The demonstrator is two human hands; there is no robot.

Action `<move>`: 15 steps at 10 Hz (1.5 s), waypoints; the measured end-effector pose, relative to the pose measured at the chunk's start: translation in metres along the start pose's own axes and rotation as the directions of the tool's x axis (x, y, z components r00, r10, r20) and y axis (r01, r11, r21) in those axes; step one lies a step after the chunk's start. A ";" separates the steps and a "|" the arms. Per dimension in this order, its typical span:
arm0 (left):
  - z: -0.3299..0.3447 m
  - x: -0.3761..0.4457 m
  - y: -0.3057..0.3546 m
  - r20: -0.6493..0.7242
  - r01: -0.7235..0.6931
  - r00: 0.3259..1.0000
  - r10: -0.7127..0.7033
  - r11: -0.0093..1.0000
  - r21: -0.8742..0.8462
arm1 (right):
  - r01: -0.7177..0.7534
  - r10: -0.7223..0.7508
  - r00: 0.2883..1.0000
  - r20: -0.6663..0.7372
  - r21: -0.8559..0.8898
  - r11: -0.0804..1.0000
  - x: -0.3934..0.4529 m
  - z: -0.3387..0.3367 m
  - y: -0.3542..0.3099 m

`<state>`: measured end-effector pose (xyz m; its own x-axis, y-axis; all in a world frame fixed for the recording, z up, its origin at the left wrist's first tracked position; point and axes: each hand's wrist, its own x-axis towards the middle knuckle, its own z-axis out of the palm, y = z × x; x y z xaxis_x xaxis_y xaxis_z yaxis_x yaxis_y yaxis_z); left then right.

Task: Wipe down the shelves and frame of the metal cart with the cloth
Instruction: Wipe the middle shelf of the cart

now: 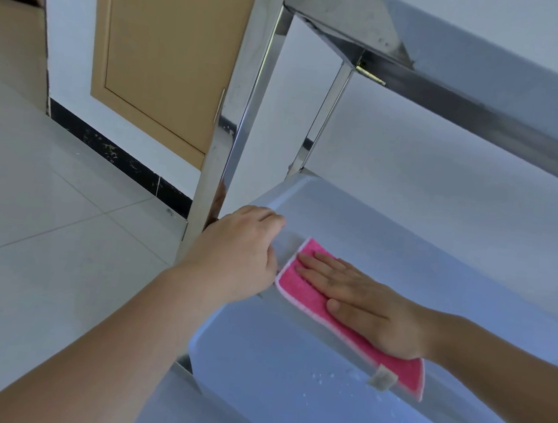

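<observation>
While the right hand (361, 299) lies flat on the pink cloth (310, 297), press evenly and slide toward the left hand (242, 249), which grips the shelf (405, 245) edge.

Glossy metal cart (233, 110), fuzzy pink cloth (310, 292).

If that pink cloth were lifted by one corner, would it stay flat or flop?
Probably flop: the pink cloth lies thin and flat under the right hand, draping over the shelf edge. It looks light. On smooth metal it likely slides easily.
</observation>
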<state>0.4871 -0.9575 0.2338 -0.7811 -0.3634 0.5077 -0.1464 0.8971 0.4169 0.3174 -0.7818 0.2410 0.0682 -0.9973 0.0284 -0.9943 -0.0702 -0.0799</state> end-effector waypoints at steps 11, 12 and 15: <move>0.007 0.001 -0.003 -0.062 -0.076 0.995 0.077 0.997 0.021 | -0.607 0.607 0.794 -0.026 -0.054 0.793 0.170 -0.030 0.149; 0.007 0.000 -0.002 -0.078 -0.064 0.995 0.065 0.998 0.011 | -0.396 0.398 0.917 -0.037 -0.226 0.890 0.174 -0.027 0.134; 0.004 -0.003 -0.006 -0.100 -0.112 0.989 0.108 0.993 -0.032 | -0.356 0.355 0.933 0.059 0.009 0.934 0.167 -0.021 0.098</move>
<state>0.4873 -0.9606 0.2268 -0.7277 -0.2878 0.6226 -0.0386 0.9234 0.3818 0.2295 -0.9548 0.2586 -0.2850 -0.9566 -0.0602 -0.9525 0.2897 -0.0938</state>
